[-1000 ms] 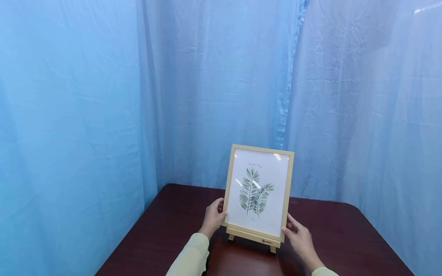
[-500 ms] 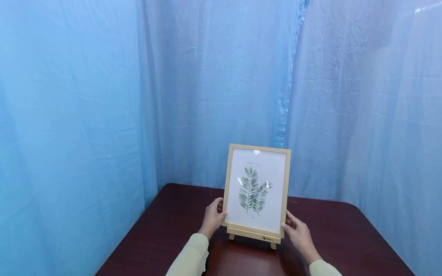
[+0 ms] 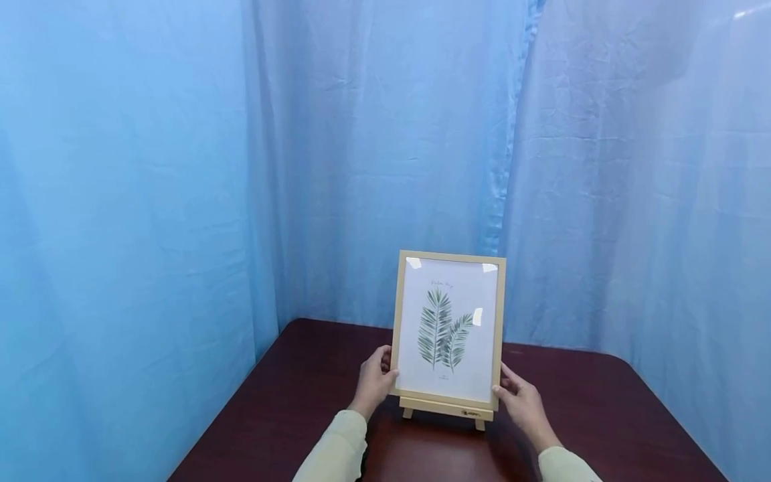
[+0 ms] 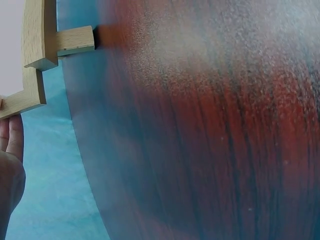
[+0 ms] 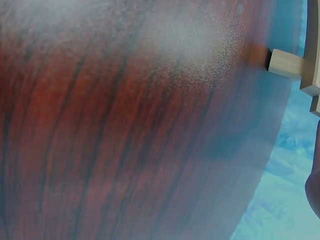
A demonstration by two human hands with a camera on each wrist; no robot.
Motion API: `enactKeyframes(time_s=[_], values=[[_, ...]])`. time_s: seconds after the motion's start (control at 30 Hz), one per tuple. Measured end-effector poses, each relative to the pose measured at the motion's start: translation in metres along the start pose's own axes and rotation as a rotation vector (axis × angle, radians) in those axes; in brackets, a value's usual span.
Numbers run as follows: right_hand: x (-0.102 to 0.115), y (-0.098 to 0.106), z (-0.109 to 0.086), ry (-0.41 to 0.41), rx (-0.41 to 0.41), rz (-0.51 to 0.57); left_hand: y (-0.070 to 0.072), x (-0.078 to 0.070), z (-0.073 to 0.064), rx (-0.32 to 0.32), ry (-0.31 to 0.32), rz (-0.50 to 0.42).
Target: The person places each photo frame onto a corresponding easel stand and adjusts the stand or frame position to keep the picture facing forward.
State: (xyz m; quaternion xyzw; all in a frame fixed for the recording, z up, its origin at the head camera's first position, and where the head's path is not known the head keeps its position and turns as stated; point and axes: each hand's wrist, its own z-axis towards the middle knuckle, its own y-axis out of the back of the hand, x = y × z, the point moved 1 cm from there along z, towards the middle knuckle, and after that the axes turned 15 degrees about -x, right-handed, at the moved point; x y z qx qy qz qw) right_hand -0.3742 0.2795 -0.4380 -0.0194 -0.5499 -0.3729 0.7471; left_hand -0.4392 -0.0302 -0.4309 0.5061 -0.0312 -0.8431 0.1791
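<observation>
A light-wood picture frame [image 3: 448, 335] with a print of two green fern-like leaves leans upright on a small wooden tabletop easel [image 3: 446, 406]. My left hand [image 3: 375, 380] holds its lower left edge, thumb at the front and fingers curled behind. On the opposite edge, slightly lower, my right hand [image 3: 525, 407] grips it the same way. Part of the fingers is hidden behind the frame. The left wrist view catches the frame's bottom corner [image 4: 34, 90] and an easel leg [image 4: 76, 40]; in the right wrist view another easel leg [image 5: 286, 63] reaches toward the tabletop.
The dark reddish-brown table [image 3: 572, 402] has rounded far corners and a glossy, wood-grained top. Pale blue curtains [image 3: 385, 154] hang behind it and along both sides. Light sleeves [image 3: 337, 448] cover both forearms.
The right side of the frame and easel has swung slightly away, so the frame faces me more squarely. My right hand has moved with it; the left hand has barely moved.
</observation>
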Motion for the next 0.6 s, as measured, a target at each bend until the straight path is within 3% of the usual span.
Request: enactKeyframes(time_s=[0.6], values=[[0.0022,-0.0014,-0.0018,-0.004,-0.019,-0.005,-0.0008,0.0004,0.0015,0.011,-0.008,0.027]])
